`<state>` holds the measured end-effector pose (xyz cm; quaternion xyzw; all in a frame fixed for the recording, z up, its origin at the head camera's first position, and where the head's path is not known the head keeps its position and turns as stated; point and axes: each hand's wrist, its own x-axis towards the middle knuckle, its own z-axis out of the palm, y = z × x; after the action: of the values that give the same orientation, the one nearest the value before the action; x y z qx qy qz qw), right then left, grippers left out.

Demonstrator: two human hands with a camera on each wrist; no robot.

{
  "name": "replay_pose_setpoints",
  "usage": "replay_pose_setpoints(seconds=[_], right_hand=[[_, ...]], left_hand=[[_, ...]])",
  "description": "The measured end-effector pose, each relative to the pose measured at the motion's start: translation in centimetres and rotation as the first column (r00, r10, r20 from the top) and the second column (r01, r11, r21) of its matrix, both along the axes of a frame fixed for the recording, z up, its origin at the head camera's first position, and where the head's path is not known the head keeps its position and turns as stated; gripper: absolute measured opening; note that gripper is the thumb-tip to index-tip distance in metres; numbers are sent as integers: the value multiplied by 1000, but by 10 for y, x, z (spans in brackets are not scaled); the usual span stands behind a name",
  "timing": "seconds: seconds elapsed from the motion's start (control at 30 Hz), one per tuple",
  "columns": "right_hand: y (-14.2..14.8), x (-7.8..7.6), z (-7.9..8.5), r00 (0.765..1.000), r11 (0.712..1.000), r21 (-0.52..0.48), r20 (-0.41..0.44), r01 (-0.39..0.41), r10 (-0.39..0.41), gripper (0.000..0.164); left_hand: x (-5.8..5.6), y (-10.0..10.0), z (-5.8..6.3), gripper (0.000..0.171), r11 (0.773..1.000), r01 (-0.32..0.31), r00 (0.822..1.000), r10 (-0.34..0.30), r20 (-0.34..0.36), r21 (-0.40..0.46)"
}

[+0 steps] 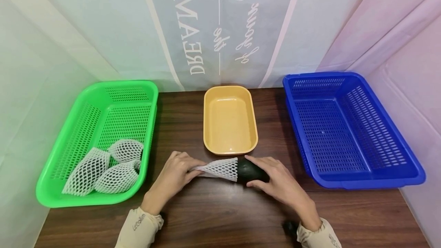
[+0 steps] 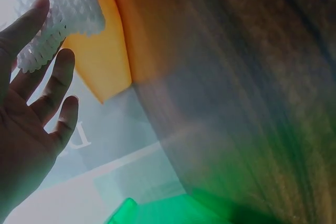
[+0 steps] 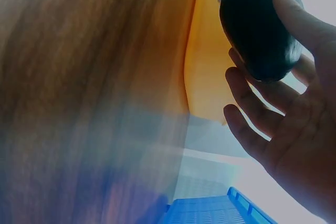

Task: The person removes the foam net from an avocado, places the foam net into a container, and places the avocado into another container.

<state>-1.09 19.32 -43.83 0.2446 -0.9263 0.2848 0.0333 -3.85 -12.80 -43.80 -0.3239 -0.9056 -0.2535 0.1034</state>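
In the head view a dark green, smooth oval fruit (image 1: 253,170) lies sideways in front of the yellow tray, its left part inside a white foam net sleeve (image 1: 224,168). My right hand (image 1: 277,177) grips the bare end, thumb on the near side and fingers on the far side. With thumb and fingertips, my left hand (image 1: 177,171) pinches the narrowed left end of the sleeve. The right wrist view shows the fruit's glossy rounded end (image 3: 262,30) between thumb and fingers. The sleeve's mesh (image 2: 63,3) appears by the left thumb in the left wrist view.
A green basket (image 1: 153,125) at the left holds several white foam-netted pieces (image 1: 117,177). The yellow tray (image 1: 229,125) stands beyond my hands at the middle, on the brown wooden table (image 1: 220,217). At the right is a blue perforated basket (image 1: 327,137). Printed cloth hangs behind.
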Motion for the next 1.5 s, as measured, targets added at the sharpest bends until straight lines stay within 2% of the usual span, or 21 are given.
replay_pose_setpoints(seconds=[0.23, 0.5, 0.93, 1.23, 1.5], right_hand=[[5, -2, 3, 998, 1000, -7, -61, 5, -6, 73], [10, -2, 10, 996, 999, 6, -80, 43, -42, 72], [21, 3, 30, 990, 996, 13, -110, 91, -89, 74], [31, 5, 46, 983, 989, 15, -116, 146, -143, 75], [45, 7, 60, 964, 974, -43, -143, 221, -225, 81]], left_hand=[[0, -3, 7, 23, 1000, 0, 1000, 1, -25, 22], [0, -3, 14, 25, 995, 17, 999, -12, -47, 101], [-11, -2, 20, 24, 983, 26, 985, 7, -175, 184], [-21, 8, 32, 26, 984, -14, 986, 43, -160, 180], [-32, 16, 33, 26, 978, -31, 985, 65, -161, 205]])
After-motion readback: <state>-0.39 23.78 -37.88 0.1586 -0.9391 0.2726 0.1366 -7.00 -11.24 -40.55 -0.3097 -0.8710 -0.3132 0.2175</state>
